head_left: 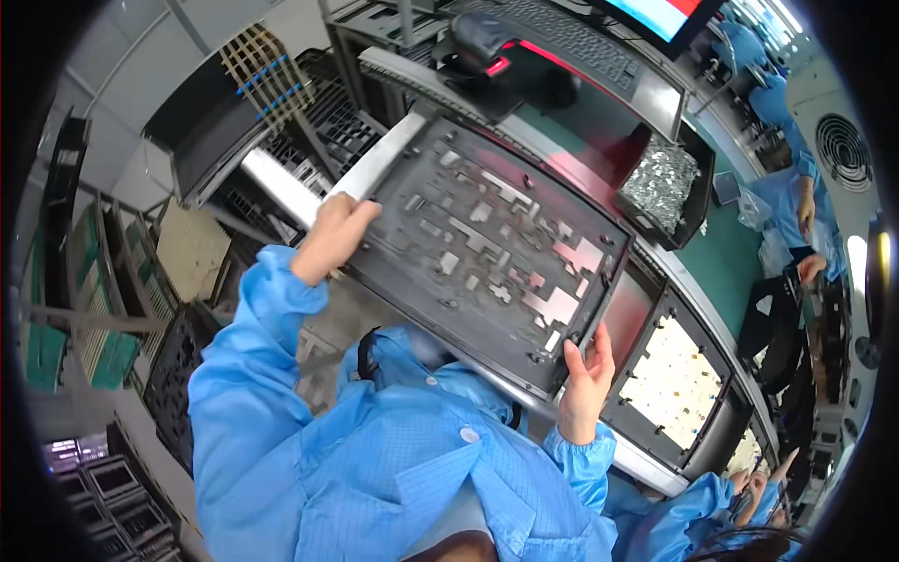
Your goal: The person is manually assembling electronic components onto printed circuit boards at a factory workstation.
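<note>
A wide black pallet (403, 262) with many cut-outs of different shapes lies tilted between my two hands, across a metal rail. My left hand (335, 234) grips its left end, the thumb over the top face and the fingers curled around the edge. At the near right corner my right hand (587, 379) holds the edge, thumb on the rim and fingers along the side. Through the cut-outs, pale and pinkish patches show. Small dark clips stand around the pallet's border.
Beyond the pallet are a black scanner (487, 56) with red light, a keyboard (581, 42) and a monitor (660, 21). A black bin (695, 211) holds small shiny metal pieces. To the right, another pallet carries a cream board (676, 379). Co-workers in blue (777, 201) work farther right.
</note>
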{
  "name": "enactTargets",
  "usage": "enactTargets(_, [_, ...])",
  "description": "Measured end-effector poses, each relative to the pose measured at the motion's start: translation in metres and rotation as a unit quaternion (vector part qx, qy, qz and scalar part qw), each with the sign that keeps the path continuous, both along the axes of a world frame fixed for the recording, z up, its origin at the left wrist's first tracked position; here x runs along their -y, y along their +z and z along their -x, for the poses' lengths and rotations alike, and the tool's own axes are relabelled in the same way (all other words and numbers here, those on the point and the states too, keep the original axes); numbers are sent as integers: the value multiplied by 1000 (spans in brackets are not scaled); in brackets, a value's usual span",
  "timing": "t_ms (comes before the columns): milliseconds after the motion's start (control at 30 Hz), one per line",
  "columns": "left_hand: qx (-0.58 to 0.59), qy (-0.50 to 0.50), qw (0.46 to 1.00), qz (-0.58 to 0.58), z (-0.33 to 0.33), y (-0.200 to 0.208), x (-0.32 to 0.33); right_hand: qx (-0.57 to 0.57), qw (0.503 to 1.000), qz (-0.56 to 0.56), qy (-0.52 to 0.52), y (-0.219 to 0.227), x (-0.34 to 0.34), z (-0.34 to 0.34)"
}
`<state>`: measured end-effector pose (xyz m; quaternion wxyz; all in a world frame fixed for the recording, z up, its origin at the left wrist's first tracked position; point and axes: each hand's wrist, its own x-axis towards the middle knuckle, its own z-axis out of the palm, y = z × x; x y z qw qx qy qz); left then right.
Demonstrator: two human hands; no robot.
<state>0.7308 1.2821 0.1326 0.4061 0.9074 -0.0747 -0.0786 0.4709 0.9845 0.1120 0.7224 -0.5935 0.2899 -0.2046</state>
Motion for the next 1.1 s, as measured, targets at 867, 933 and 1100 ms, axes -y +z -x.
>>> enactTargets(867, [322,291,897,-83,-238,17,-144,-43,959,277,-49,35,31,-34])
enactTargets(933, [305,275,908,-90,-245,20,-144,-26,963,268,-11,37,24,-44])
enactTargets(1100, [251,267,927,-77,-242,30,-146,-19,961,255,107,66,-3,-74])
